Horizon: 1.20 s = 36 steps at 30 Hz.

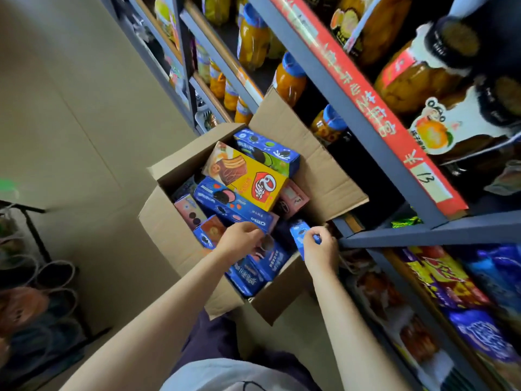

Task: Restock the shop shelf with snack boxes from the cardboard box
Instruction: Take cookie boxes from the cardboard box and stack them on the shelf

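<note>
- The cardboard box (180, 235) sits on the pale floor hard against the grey metal shelf (366, 114), its plain brown flaps folded out, one flap leaning on the shelf's edge.
- Inside lie slim rectangular snack boxes of glossy printed card, tumbled at angles: a long blue cookie box (234, 206), a yellow cake box (248, 176) lying across the top, another blue box (267, 153) at the far side, and pink ones tucked beneath.
- The left hand (239, 239) reaches into the near part of the carton, fingers curled down over the blue boxes there; whether it truly grips one, I cannot tell.
- The right hand (320, 251) has its fingers wrapped round the end of a narrow blue snack box (298, 235), held at the carton's shelf-side edge.
- Upper shelves carry clear jars of orange fruit (290, 80) with blue lids; the lower shelf holds shiny crinkled snack bags (439, 277).
</note>
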Available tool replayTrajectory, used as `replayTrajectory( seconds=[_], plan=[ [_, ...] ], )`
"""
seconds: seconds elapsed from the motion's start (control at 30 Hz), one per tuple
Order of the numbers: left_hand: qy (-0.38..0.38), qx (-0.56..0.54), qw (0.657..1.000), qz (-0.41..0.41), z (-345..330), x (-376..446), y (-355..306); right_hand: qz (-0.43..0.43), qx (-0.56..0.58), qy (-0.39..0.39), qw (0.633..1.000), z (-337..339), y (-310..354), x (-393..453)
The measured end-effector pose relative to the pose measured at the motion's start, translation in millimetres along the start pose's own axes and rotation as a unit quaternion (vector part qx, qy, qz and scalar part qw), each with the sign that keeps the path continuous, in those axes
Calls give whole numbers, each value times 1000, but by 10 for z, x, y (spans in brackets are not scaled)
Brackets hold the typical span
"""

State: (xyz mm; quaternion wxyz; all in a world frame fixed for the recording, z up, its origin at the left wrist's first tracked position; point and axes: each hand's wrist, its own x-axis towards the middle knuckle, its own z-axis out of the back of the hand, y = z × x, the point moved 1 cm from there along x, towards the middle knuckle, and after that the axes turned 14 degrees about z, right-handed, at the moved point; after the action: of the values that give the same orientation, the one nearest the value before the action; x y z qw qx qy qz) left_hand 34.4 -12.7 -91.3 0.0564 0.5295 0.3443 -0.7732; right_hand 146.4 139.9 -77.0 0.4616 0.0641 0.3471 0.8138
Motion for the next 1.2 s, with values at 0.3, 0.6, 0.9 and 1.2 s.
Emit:
replayTrajectory(
  seconds=[0.3, 0.6, 0.9, 1.2],
  plan=[
    [185, -244, 952, -13, -927, -774, -609, 139, 238, -23, 961, 1145, -76, -445],
    [154, -350, 887, -258, -1584, -1863, -1006, 348, 220, -27, 911, 2322, -428, -1135],
    [135, -16, 877, -462, -2344, -2989, -1241, 348, 359, -152, 853, 3859, -641, -1486],
    [-182, 348, 647, -654, -2958, -3625, -1878, 249, 348, -248, 869, 4736, -1165, -1679]
  ],
)
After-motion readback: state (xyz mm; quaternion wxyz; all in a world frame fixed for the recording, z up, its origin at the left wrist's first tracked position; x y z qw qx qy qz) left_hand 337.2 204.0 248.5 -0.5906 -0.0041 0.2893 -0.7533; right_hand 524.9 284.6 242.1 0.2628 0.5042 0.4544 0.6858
